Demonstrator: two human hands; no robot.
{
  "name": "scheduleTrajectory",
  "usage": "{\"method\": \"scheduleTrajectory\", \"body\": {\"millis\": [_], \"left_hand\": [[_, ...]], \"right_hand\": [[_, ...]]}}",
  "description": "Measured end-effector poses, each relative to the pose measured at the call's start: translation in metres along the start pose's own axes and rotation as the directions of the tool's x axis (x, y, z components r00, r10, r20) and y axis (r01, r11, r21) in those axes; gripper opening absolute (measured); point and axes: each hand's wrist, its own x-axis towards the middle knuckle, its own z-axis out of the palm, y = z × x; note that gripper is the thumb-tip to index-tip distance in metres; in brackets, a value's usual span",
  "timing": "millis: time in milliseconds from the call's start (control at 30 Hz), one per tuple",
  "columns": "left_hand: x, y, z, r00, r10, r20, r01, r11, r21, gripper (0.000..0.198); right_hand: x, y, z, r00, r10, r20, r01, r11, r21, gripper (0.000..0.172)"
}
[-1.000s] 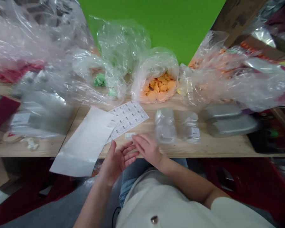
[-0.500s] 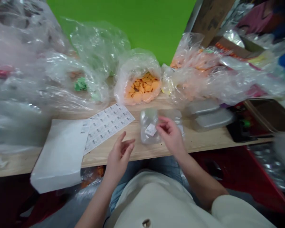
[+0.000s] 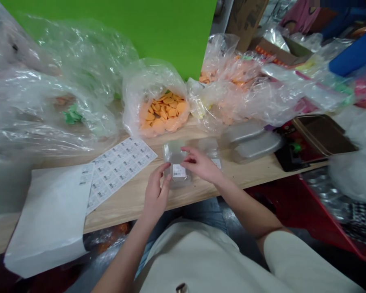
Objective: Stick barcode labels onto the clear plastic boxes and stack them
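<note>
A small clear plastic box (image 3: 174, 151) lies on the wooden table in front of me, with a white barcode label (image 3: 179, 171) on its surface. At the box's left edge is my left hand (image 3: 157, 188), its thumb and forefinger apart and the fingertips touching or nearly touching the plastic. My right hand (image 3: 203, 166) reaches over the right side of the box, fingers slightly bent and apart near the label. Behind the right hand, a second clear box (image 3: 209, 144) with a label is partly hidden. Left of the hands lies a sheet of printed labels (image 3: 122, 167).
White backing paper (image 3: 53, 211) overhangs the table's front edge. An open bag of orange discs (image 3: 166, 112) stands behind the box. Stacked clear containers (image 3: 256, 142) and a brown tray (image 3: 325, 134) are at right. More plastic bags (image 3: 79, 93) crowd the back; a green panel (image 3: 171, 32) rises behind.
My view has swung to the right. My left hand has come up to the box's left edge. The box and its label, tilted before, now sit straighter; my right hand reaches further over the box.
</note>
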Motion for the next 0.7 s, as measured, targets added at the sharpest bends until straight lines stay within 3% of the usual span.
{"method": "scheduleTrajectory", "body": {"millis": [400,500,600,633,700], "left_hand": [[0.006,0.003,0.003,0.998,0.0,-0.055,0.004,0.997,0.076,0.033],[0.008,0.004,0.005,0.996,-0.024,-0.08,0.028,0.999,0.04,0.032],[0.009,0.002,0.006,0.995,-0.047,-0.085,0.046,0.999,-0.013,0.032],[0.009,0.001,0.005,0.997,-0.046,-0.069,0.045,0.999,-0.023,0.032],[0.008,0.0,0.001,0.998,-0.039,-0.053,0.036,0.998,-0.046,0.033]], "right_hand": [[0.004,-0.003,0.004,0.992,-0.095,0.08,0.112,0.961,-0.253,0.042],[-0.003,0.003,0.003,0.968,-0.25,-0.037,0.205,0.862,-0.464,0.046],[-0.015,0.011,0.001,0.885,-0.401,-0.235,0.199,0.784,-0.587,0.043],[-0.019,0.014,0.0,0.88,-0.42,-0.22,0.219,0.771,-0.598,0.044],[-0.026,0.016,0.001,0.9,-0.436,-0.031,0.324,0.714,-0.621,0.054]]}}
